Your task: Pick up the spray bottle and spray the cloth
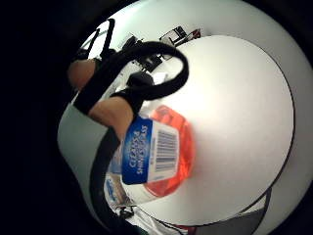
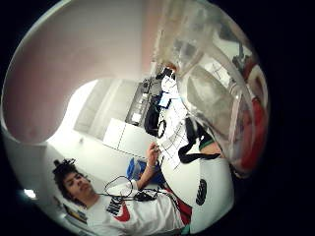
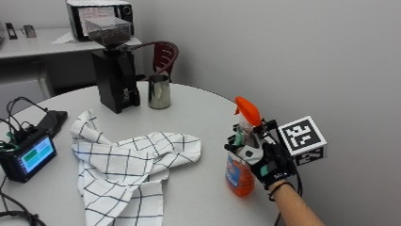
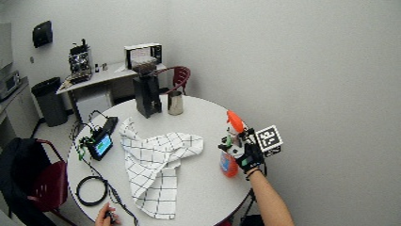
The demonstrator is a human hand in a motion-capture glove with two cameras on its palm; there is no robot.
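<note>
A clear spray bottle (image 3: 238, 179) with orange liquid and an orange trigger head stands upright near the right edge of the round white table (image 3: 206, 108). My gloved right hand (image 3: 267, 165) grips its neck and upper body from the right, fingers curled round it. I cannot tell whether the base touches the table. In the little finger side palm view the bottle (image 1: 156, 156), with its blue label and barcode, sits close to the palm over the bare tabletop. It also fills the thumb side palm view (image 2: 216, 93). A white cloth (image 3: 125, 160) with a black grid lies crumpled to the bottle's left, apart from it.
A black coffee grinder (image 3: 116, 70) and a steel jug (image 3: 159, 92) stand at the table's far side. A small screen device (image 3: 28, 157) with cables sits at the left edge. A dark red chair (image 3: 164, 54) stands behind the table. The wall is close on the right.
</note>
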